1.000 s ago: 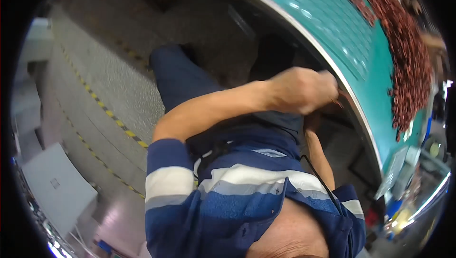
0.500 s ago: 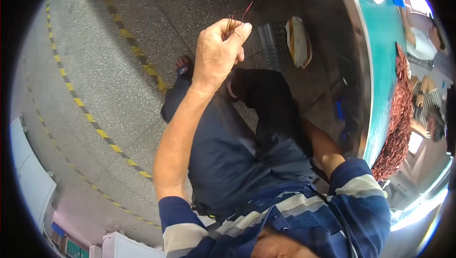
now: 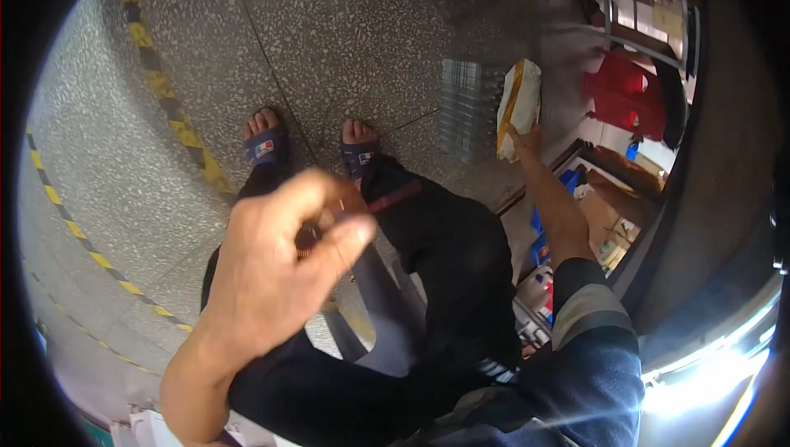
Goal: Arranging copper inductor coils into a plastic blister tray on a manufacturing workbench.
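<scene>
My left hand [image 3: 284,262] is raised close to the camera, its fingers pinched on a thin dark red stick-like piece [image 3: 393,197] that pokes out to the right. My right arm stretches down to the right under the table edge, and my right hand [image 3: 527,141] grips a white and yellow bag [image 3: 517,106] near the floor. Below are my dark trousers and my two feet in blue sandals [image 3: 265,147] on the speckled floor.
A speckled grey floor [image 3: 354,27] carries yellow and black striped tape lines [image 3: 177,122]. A clear ribbed container [image 3: 465,105] stands beside the bag. Red objects [image 3: 621,93], shelving and boxes sit under the table at right. The dark table edge [image 3: 699,225] curves down the right side.
My view has swung down from the green table to the floor. My left hand with the thin red piece came closer to the camera. My right hand reached down to the white and yellow bag.
</scene>
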`<state>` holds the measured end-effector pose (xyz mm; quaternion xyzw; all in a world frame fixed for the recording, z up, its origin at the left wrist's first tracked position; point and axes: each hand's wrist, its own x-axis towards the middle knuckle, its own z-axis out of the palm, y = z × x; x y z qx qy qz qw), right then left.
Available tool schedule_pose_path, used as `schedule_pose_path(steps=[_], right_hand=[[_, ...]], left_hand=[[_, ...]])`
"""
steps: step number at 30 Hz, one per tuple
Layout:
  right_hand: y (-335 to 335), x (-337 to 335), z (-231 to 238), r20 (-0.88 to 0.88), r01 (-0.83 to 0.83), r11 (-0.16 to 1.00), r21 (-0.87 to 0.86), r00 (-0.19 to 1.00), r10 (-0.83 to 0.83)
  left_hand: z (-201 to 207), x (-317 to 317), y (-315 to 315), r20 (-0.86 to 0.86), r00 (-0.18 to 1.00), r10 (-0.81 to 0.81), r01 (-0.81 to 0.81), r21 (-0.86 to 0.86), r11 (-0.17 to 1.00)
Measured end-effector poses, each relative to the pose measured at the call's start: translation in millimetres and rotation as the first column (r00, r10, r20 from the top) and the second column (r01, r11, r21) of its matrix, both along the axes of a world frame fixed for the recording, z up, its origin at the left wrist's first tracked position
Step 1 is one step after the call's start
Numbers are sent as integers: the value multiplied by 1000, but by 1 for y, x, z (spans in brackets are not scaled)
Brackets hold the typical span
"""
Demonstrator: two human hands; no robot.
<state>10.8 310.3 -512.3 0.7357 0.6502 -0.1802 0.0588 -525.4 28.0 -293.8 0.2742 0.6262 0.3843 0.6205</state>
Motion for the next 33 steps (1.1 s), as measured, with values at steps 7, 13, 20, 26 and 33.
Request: schedule_pose_path(steps=[7, 13, 20, 26, 33], right_hand=[[27, 3, -30, 289, -45, 999, 13, 957, 39], [19, 1, -27, 349, 25, 993, -118, 937, 18], [27, 51, 14, 84, -18, 921, 389, 996, -16], [-66, -117, 62, -638, 394, 899, -192, 645, -420], [-121, -209, 52, -894, -181, 912, -368, 340, -293]], left_hand=[[-18, 3, -16, -46, 999, 9, -4, 110, 994], [-10, 6, -7, -46, 995, -89, 92, 67, 994], [-36, 10, 20, 79, 995, -68, 67, 23, 998], [-184, 36, 48, 339, 908, 245, -199, -165, 966], [-297, 105, 49, 548, 677, 492, -253, -454, 854]])
